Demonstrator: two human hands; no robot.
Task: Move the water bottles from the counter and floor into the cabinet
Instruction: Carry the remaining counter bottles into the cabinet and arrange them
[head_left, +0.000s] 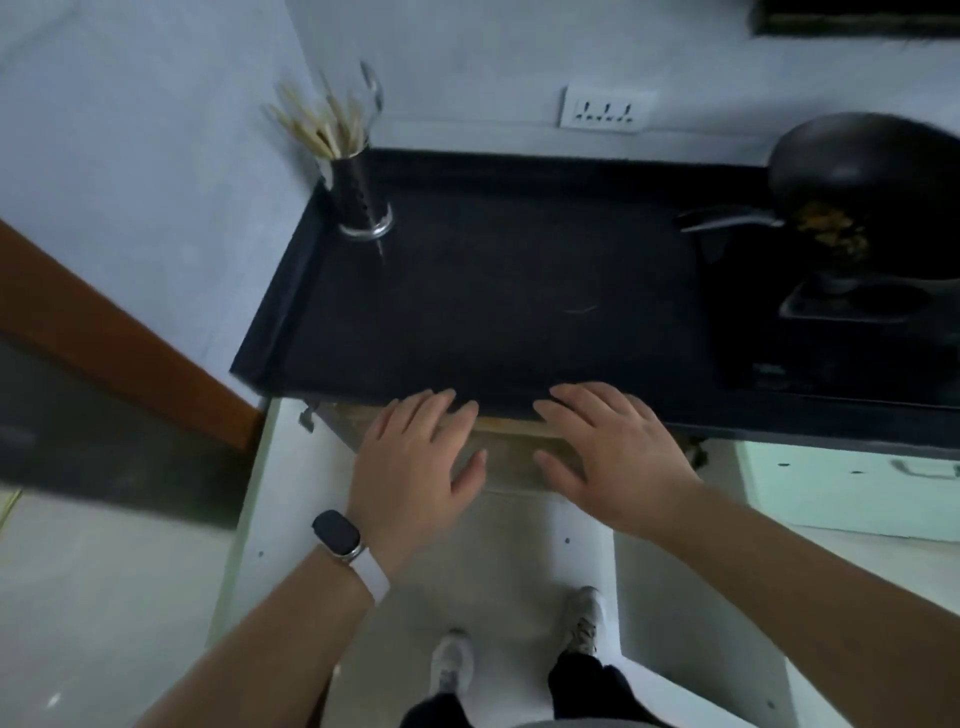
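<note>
No water bottle shows in the head view. My left hand (415, 462) and my right hand (613, 452) hover palm down, fingers straight and spread, at the front edge of the black counter (493, 291). Neither hand holds anything. Below the counter edge the cabinet (519, 447) stands with both white doors swung out: the left door (291, 493) beside my left arm, the right door (691, 623) under my right forearm. My hands and the counter lip hide most of the cabinet's inside.
A metal utensil holder (358, 192) with chopsticks stands at the counter's back left corner. A black wok (872, 192) with food sits on the stove (857, 312) at the right. My feet (519, 649) stand between the open doors. A shut pale cabinet (857, 488) lies at the right.
</note>
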